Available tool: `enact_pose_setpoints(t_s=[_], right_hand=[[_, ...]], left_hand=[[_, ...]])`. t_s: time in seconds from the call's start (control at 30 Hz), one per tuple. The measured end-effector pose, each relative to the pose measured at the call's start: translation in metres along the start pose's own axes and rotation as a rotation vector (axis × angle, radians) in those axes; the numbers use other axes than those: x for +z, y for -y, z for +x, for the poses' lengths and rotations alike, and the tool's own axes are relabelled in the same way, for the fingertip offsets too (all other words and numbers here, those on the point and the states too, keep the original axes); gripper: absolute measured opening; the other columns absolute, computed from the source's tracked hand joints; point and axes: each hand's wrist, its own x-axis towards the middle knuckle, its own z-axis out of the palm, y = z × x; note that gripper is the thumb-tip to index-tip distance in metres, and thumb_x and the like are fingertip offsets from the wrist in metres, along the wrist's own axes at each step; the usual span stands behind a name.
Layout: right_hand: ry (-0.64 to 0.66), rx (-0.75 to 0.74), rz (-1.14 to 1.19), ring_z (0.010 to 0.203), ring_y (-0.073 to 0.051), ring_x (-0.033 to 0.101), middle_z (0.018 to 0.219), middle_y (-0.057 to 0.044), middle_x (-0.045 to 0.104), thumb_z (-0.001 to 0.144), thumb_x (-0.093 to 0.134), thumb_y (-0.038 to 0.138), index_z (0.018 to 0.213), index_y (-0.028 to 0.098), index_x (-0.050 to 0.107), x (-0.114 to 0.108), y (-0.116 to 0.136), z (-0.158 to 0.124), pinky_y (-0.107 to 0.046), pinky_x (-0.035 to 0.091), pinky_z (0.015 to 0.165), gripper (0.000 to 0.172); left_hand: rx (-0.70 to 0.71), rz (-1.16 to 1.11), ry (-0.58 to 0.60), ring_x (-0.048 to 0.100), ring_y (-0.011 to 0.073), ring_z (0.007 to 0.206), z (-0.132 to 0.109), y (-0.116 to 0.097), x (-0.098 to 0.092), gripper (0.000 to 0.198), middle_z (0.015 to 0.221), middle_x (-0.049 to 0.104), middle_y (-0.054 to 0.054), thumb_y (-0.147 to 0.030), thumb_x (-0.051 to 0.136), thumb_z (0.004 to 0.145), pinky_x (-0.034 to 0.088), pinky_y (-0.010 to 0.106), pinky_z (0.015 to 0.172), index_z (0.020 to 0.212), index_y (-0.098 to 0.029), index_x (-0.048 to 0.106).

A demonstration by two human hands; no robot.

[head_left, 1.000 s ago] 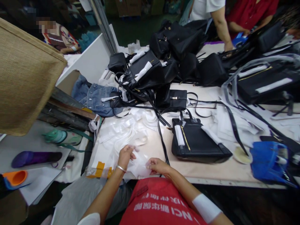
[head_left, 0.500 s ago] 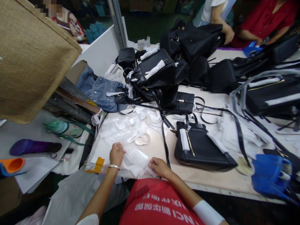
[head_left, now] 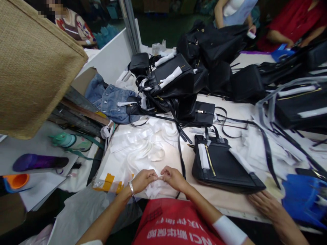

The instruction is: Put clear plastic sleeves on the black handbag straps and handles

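Note:
My left hand point(head_left: 144, 180) and my right hand point(head_left: 173, 177) meet close together near the table's front edge, fingers pinched on a thin white sheet point(head_left: 156, 189) that is bunched below them. Behind them white strips point(head_left: 145, 146) lie in a loose pile on the table point(head_left: 171, 154). A black handbag point(head_left: 227, 166) with white wrapping and a gold zipper rests to the right of my right hand. A black strap runs between the bag and my right hand.
Another person's hand point(head_left: 263, 202) touches the table edge at right, by a blue item point(head_left: 302, 197). Black bags point(head_left: 176, 75) are heaped at the back, beside a denim garment point(head_left: 114, 102). Bottles point(head_left: 41, 161) stand or lie at left. Other people are across the table.
My hands have come together, and the sheet once spread between them is now gathered. Another person's hand has appeared at the lower right.

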Motion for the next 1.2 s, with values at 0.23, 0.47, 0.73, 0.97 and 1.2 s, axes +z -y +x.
enact_pose_setpoints(t_s=[0.23, 0.47, 0.73, 0.97, 1.2], right_hand=[[-0.189, 0.426, 0.211, 0.044, -0.012, 0.057, 0.069, -0.006, 0.064, 0.084, 0.04, 0.059, 0.093, 0.016, 0.05, 0.0, -0.019, 0.063, -0.022, 0.041, 0.041, 0.045], [-0.133, 0.404, 0.162, 0.046, -0.011, 0.056, 0.063, -0.003, 0.064, 0.09, 0.04, 0.035, 0.093, 0.016, 0.049, 0.008, -0.023, 0.071, -0.021, 0.039, 0.046, 0.021], [-0.09, 0.244, -0.017, 0.052, -0.011, 0.052, 0.055, 0.001, 0.057, 0.087, 0.048, 0.038, 0.07, 0.016, 0.055, -0.018, -0.024, 0.06, -0.021, 0.033, 0.053, 0.028], [-0.111, 0.252, -0.089, 0.057, -0.013, 0.055, 0.061, -0.002, 0.06, 0.092, 0.036, 0.045, 0.079, 0.015, 0.057, -0.014, -0.036, 0.057, -0.022, 0.036, 0.056, 0.039], [-0.359, 0.104, -0.467, 0.104, -0.024, 0.052, 0.118, -0.016, 0.053, 0.09, 0.041, 0.021, 0.13, 0.015, 0.036, -0.019, -0.024, 0.021, -0.033, 0.037, 0.084, 0.041]], left_hand=[[-0.091, 0.112, -0.673, 0.048, 0.0114, 0.054, -0.017, 0.008, -0.078, 0.027, 0.059, 0.053, -0.004, -0.041, 0.044, 0.083, 0.036, 0.02, 0.051, 0.081, -0.019, 0.059], [-0.099, 0.271, -1.475, 0.058, 0.0143, 0.066, -0.049, -0.018, -0.14, 0.03, 0.078, 0.064, 0.001, -0.041, 0.05, 0.082, 0.044, 0.023, 0.061, 0.096, -0.017, 0.061], [-0.001, 0.286, -1.065, 0.061, 0.0148, 0.074, -0.014, -0.028, -0.096, 0.022, 0.081, 0.066, 0.002, -0.036, 0.046, 0.085, 0.044, 0.022, 0.067, 0.089, -0.019, 0.06], [-0.03, 0.091, -0.933, 0.056, 0.0114, 0.05, -0.012, -0.027, -0.092, 0.022, 0.064, 0.061, -0.003, -0.039, 0.045, 0.085, 0.043, 0.02, 0.052, 0.089, -0.02, 0.056], [-0.092, 0.511, -0.756, 0.06, 0.0165, 0.062, -0.008, -0.002, -0.079, 0.023, 0.072, 0.066, 0.001, -0.035, 0.039, 0.088, 0.037, 0.022, 0.056, 0.092, -0.023, 0.058]])
